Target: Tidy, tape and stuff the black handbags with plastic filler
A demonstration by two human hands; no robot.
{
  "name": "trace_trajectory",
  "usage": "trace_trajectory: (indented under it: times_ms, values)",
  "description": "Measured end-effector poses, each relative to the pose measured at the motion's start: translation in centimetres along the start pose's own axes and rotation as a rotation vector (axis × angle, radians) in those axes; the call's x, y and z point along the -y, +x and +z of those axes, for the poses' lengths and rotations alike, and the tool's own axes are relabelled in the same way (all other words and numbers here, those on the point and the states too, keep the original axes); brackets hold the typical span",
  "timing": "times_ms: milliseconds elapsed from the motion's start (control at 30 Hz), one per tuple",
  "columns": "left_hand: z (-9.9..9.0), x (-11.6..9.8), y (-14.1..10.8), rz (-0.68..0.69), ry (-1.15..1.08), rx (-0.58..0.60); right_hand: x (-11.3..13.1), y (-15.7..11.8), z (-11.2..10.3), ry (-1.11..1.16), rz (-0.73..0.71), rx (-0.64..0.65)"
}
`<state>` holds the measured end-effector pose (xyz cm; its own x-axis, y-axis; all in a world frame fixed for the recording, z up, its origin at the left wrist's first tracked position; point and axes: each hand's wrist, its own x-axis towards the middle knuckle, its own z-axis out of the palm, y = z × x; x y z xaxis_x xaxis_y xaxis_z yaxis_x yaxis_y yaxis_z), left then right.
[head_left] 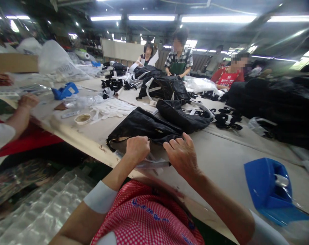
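Note:
A black bag (pixel 144 124) lies on the table right in front of me, with a zipper along its near edge. My left hand (pixel 138 148) is closed on that edge near its middle. Farther right, my right hand (pixel 182 154) grips the same edge, thumb and fingertips pressed on the black material and the index finger raised a little. Clear plastic (pixel 154 162) lies just below the bag, between my wrists. Touching the bag's far side is a second black bag (pixel 183 115). What is inside the bag is hidden.
A blue tape dispenser (pixel 268 185) stands at the right, another blue dispenser (pixel 65 91) at the left. A tape roll (pixel 83 118) lies near white strips (pixel 113 109). Black bags (pixel 274 102) are piled at right. Co-workers stand across the table; another person's hands (pixel 28 101) are at left.

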<state>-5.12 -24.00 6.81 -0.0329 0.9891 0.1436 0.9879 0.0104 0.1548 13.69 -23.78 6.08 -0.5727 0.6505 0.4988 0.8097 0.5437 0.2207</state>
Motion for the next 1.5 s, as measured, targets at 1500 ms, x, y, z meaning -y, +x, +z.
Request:
trace_trajectory:
  times_ms: [1500]
  values:
    - [5.6, 11.5, -2.3, -0.517, 0.066, -0.263, 6.2, 0.7, 1.3, 0.101, 0.071, 0.59]
